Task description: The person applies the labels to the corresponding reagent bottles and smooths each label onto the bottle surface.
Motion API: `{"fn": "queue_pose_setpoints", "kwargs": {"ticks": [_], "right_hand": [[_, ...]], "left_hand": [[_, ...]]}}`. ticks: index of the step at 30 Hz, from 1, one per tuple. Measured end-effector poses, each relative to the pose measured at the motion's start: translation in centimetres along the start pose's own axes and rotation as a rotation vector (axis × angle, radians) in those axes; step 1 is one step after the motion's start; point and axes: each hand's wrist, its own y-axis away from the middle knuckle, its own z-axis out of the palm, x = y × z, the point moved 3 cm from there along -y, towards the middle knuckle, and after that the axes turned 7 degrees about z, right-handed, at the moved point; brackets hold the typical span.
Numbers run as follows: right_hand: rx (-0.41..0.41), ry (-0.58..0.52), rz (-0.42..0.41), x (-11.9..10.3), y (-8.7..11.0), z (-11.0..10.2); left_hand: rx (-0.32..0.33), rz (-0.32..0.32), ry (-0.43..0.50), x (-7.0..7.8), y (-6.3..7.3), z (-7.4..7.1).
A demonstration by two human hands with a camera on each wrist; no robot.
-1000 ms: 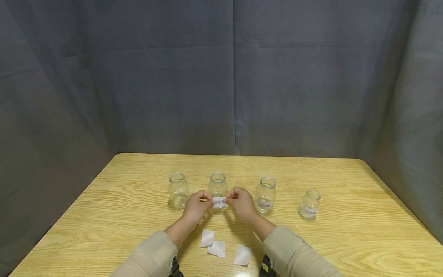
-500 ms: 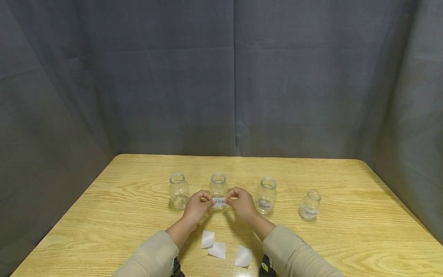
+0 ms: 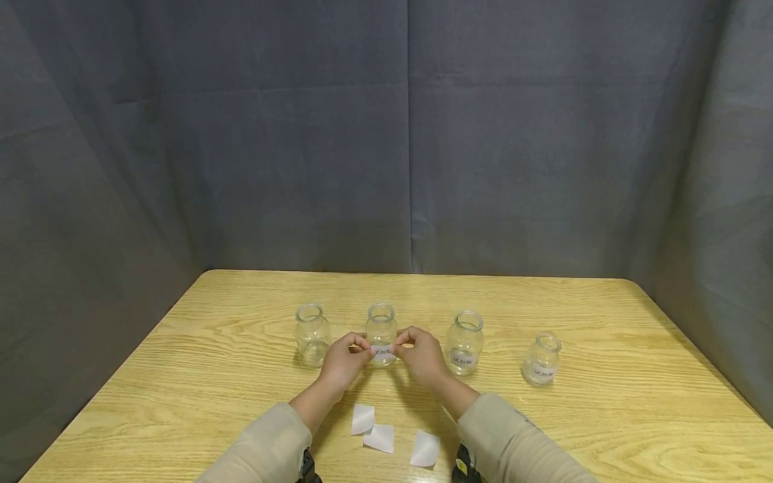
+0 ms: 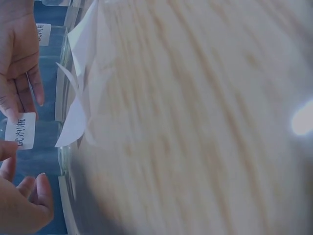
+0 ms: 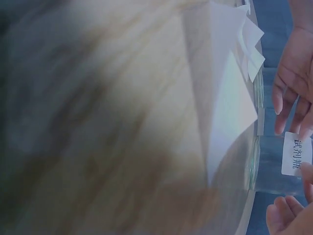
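In the head view my left hand (image 3: 344, 362) and right hand (image 3: 422, 354) face each other, thumb and forefinger of each at one end of a small white label (image 3: 382, 352) with dark printed characters. They hold it flat at the front of a clear glass jar (image 3: 380, 327), second from the left. Both wrist views show the label (image 4: 20, 131) stretched between the two hands, its print (image 5: 297, 152) facing me. How firmly it lies against the glass cannot be told. The jar stands upright, its lower sides partly hidden by my fingers.
An unlabelled glass jar (image 3: 312, 335) stands to the left. Rightward are a labelled jar (image 3: 464, 342) and a smaller labelled jar (image 3: 541, 360). Nearer me on the wooden table (image 3: 181, 402) lie white paper pieces (image 3: 363, 419), two overlapping (image 3: 378, 439), and one apart (image 3: 425, 448).
Both hands keep their pinch on the label at the jar's front, almost without moving. The whole scene sits very slightly lower in the head view.
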Motion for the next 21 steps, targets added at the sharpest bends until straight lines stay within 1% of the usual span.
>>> {"fn": "queue_pose_setpoints", "kwargs": {"ticks": [2,7,10,11,14,17,21], "right_hand": [[0.005,0.01,-0.003,-0.08,0.04,0.02],[0.021,0.033,-0.034,-0.13,0.04,0.05],[0.029,0.052,-0.05,-0.11,-0.03,0.01],[0.03,0.051,-0.044,-0.07,-0.1,0.01],[0.023,0.046,-0.038,-0.13,-0.2,-0.03],[0.02,0.033,-0.031,-0.21,-0.3,-0.07],[0.014,0.058,-0.035,-0.35,-0.42,-0.13]], "left_hand": [[0.001,0.01,0.0,-0.08,-0.05,-0.06],[-0.001,0.013,-0.003,-0.21,-0.18,-0.29],[0.012,0.011,0.002,-0.25,-0.31,-0.47],[0.017,0.012,0.003,-0.28,-0.37,-0.53],[0.028,0.022,-0.023,-0.26,-0.58,-0.68],[0.028,0.035,-0.071,-0.11,-0.8,-0.81],[-0.001,0.056,-0.1,0.24,-0.94,-0.9]]}}
